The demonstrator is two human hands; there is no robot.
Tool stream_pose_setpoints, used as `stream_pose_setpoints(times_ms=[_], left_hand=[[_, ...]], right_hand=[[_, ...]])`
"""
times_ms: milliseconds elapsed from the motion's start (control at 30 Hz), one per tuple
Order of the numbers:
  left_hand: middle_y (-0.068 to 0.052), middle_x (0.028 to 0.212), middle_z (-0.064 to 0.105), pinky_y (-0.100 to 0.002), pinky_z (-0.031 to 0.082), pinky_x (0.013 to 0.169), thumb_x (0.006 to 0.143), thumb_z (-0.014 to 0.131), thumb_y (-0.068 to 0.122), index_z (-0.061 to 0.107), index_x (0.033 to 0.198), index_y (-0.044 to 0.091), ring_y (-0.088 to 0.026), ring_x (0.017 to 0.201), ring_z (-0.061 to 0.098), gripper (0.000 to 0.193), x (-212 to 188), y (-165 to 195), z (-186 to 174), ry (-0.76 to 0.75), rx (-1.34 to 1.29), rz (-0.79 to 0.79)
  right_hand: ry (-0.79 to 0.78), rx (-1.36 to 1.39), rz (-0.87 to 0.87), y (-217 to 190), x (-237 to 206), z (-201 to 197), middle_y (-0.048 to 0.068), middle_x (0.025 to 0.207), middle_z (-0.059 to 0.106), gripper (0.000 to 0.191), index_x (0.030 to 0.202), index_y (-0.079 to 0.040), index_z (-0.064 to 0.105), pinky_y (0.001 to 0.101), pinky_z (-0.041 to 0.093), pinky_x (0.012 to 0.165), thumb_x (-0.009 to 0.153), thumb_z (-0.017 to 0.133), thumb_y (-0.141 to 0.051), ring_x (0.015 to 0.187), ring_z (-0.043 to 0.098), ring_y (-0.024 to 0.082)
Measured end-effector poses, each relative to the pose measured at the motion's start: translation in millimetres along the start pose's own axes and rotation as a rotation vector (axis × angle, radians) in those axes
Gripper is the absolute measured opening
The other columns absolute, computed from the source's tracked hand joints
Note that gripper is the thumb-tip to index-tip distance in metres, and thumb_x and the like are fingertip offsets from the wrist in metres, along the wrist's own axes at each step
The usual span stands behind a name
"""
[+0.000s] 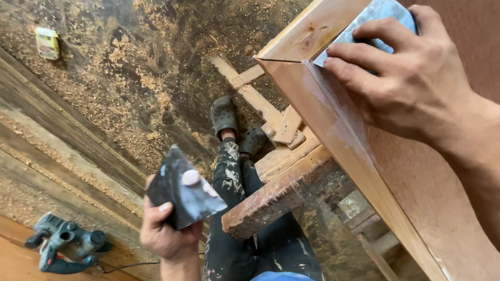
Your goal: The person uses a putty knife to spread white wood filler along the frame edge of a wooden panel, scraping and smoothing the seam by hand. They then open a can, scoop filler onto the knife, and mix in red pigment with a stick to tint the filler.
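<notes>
My R hand (411, 67) presses a grey sanding pad (377, 18) on the wood frame (333, 119); L hand (166, 229) grips a dark putty plate (182, 190).

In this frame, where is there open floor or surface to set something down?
Open, sawdust-strewn floor lies between the small yellow block and the shoes. The brown panel below the right hand is bare. It is crowded by the feet, around the scrap wood and trestle beam, and by the power tool bottom left.
</notes>
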State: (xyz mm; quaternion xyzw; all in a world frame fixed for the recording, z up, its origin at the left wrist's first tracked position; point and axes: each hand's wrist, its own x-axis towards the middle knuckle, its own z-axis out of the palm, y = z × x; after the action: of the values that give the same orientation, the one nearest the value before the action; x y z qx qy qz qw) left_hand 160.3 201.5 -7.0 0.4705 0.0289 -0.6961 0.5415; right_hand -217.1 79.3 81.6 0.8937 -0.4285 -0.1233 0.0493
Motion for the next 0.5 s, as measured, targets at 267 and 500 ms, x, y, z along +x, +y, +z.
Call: stream_pose_setpoints(times_ms=[267, 500], left_hand=[[-0.026, 0.12, 0.064, -0.052, 0.054, 0.107, 0.086, 0.053, 0.011, 0.052, 0.13, -0.01, -0.04, 0.116, 0.066, 0.049, 4.3, 8.6, -22.0, -0.055, -0.016, 0.018], [-0.027, 0.123, 0.064, -0.051, 0.053, 0.108, 0.083, 0.053, 0.011, 0.05, 0.135, -0.011, -0.039, 0.116, 0.066, 0.056, -1.0, -8.4, -12.5, -0.03, -0.019, -0.023]], right_hand=[[0.024, 0.006, -0.037, -1.4, -6.7, 11.1, -0.002, 0.127, 0.075, 0.023, 0.123, -0.017, 0.077, 0.0509, 0.046, 0.107, 0.1, 0.075, -0.022, 0.116, 0.065, 0.017], [-0.079, 0.022, -0.033, -6.9, -11.9, 8.1, -0.002, 0.121, 0.076, 0.022, 0.114, -0.019, 0.077, 0.0583, 0.046, 0.104, 0.093, 0.073, -0.024, 0.111, 0.065, 0.016]])
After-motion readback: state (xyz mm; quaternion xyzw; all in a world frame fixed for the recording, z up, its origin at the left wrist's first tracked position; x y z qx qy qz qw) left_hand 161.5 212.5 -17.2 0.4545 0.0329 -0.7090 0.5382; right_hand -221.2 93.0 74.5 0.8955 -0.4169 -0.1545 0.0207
